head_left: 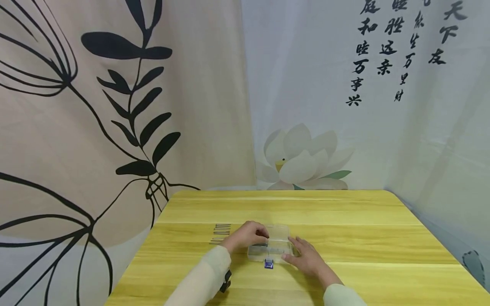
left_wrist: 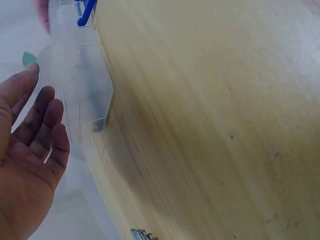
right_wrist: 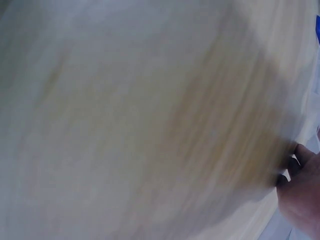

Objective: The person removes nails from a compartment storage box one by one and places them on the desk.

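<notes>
A clear plastic box (head_left: 257, 255) with its see-through lid (head_left: 281, 231) raised at the back stands on the table. A blue latch (head_left: 269, 264) is on its near side. Thin dark metal pieces (head_left: 261, 245) lie in the left compartment. Over that compartment is my left hand (head_left: 249, 235); in the left wrist view its fingers (left_wrist: 52, 112) curve loosely and nothing shows between them. My right hand (head_left: 308, 257) rests at the box's right end, fingers extended along the side and thumb at the near right corner. The right wrist view is blurred.
Several thin metal nails (head_left: 221, 233) lie in small rows on the wooden table (head_left: 344, 238), left of the box. A black strap (head_left: 226, 281) is on the left wrist. Printed curtains (head_left: 214, 106) hang behind the table.
</notes>
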A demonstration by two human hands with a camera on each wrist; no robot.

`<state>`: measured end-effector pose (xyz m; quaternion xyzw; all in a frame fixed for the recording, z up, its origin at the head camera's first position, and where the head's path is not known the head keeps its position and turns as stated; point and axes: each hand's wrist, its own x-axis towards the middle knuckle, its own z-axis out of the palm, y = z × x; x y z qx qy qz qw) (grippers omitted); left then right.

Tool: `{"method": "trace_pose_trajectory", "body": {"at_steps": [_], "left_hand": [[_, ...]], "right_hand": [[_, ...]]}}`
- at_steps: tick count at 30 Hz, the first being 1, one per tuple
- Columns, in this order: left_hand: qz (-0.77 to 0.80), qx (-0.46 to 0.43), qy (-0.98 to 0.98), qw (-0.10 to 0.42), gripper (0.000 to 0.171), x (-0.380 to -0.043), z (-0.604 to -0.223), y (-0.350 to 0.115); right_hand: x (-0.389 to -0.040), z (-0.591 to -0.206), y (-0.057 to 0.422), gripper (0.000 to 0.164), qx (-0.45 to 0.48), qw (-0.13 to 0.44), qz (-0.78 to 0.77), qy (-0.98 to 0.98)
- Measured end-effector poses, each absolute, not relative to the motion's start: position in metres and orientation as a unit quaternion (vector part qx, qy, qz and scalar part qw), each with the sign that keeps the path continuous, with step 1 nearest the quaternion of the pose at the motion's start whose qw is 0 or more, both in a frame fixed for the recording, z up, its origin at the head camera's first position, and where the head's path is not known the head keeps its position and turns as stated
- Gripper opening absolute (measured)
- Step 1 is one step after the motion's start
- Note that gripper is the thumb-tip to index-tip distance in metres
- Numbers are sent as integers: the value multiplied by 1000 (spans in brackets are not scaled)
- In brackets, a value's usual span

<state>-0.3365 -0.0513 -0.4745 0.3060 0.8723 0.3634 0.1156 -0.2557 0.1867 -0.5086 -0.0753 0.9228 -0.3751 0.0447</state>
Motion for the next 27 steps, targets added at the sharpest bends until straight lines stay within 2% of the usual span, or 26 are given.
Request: {"method": "trace_pose_trajectory", "body": {"at_steps": [12,27], "left_hand": [[347,296,888,61,6,-334,-482,-74],[340,282,895,64,4,-336,-491,-72]], "right_hand": [[-254,-504,185,74,-80,39,-368,925],[-252,-506,187,72,-87,33,-368,925]]}}
